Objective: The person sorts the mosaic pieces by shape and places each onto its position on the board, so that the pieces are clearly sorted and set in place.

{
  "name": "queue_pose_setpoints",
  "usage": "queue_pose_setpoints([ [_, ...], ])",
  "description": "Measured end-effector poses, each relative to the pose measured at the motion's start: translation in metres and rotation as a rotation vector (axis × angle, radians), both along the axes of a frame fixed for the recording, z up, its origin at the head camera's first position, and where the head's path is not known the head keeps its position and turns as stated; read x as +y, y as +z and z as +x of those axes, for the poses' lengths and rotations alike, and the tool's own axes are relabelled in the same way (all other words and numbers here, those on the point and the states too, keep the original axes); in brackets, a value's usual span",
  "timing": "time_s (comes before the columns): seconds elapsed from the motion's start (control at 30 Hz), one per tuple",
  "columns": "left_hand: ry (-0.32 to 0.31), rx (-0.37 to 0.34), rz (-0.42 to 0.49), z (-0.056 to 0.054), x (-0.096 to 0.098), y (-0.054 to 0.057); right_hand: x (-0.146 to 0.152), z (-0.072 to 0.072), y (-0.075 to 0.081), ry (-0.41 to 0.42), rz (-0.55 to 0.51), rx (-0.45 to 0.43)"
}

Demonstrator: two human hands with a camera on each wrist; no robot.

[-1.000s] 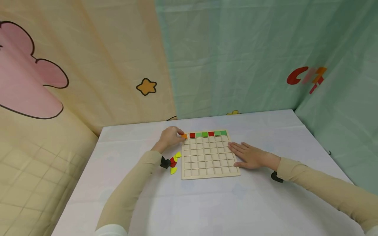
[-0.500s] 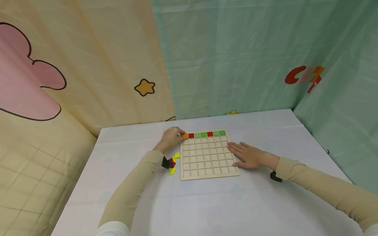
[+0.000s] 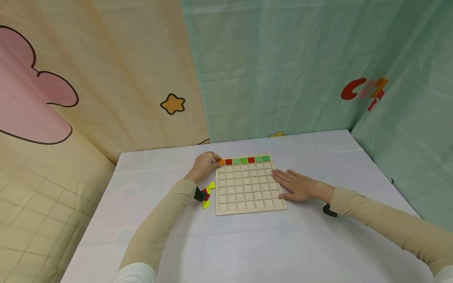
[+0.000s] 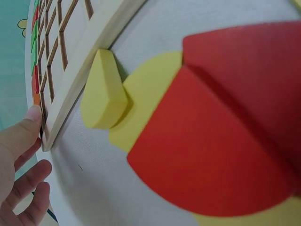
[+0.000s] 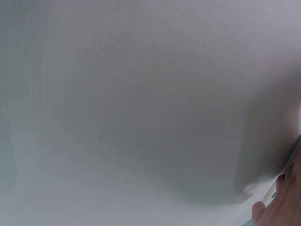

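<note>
A pale wooden grid board [image 3: 250, 212] lies on the table. Along its far row sit square tiles: an orange tile [image 3: 221, 161] in the left corner, then red tiles [image 3: 228, 161] and green ones [image 3: 243, 160]. At that far-left corner my left hand [image 3: 205, 164] has its thumb and forefinger on the orange tile. In the left wrist view the thumb tip meets the orange tile [image 4: 36, 99], with the other fingers bent below. My right hand [image 3: 299, 186] rests with straight fingers over the board's right edge; the right wrist view catches only part of that hand [image 5: 282, 202].
Beside the board's left edge lies a small pile of yellow pieces [image 3: 206, 204] and red pieces [image 3: 207, 195] with curved edges, close by the left wrist. White cloth [image 3: 247, 251] covers the table. Printed curtains [image 3: 233, 78] hang behind and at both sides.
The orange tile has shifted slightly right, from overlapping the board's corner to lining up with the row. My left hand moved with it. My right hand stays on the edge.
</note>
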State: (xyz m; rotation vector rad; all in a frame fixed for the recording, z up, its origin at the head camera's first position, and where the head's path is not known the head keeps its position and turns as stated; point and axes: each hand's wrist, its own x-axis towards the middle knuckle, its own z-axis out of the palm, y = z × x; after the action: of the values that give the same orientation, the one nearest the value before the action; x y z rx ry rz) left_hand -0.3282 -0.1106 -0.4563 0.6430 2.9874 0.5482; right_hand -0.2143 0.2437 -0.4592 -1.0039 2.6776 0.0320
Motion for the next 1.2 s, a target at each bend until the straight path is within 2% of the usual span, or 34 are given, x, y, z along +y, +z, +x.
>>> queue_pose_setpoints([
  [0.6,0.034,-0.018,0.019,0.0026,0.0036,0.0007,0.0009,-0.0006,-0.0009,0.002,0.002,0.008],
  [0.93,0.061,-0.051,0.05,0.001,0.0046,-0.0002,0.0004,-0.0013,-0.0004,0.012,0.003,0.008],
  [1.2,0.096,-0.089,0.117,-0.0018,0.003,-0.0033,0.001,-0.0015,-0.0007,0.011,-0.006,0.005],
])
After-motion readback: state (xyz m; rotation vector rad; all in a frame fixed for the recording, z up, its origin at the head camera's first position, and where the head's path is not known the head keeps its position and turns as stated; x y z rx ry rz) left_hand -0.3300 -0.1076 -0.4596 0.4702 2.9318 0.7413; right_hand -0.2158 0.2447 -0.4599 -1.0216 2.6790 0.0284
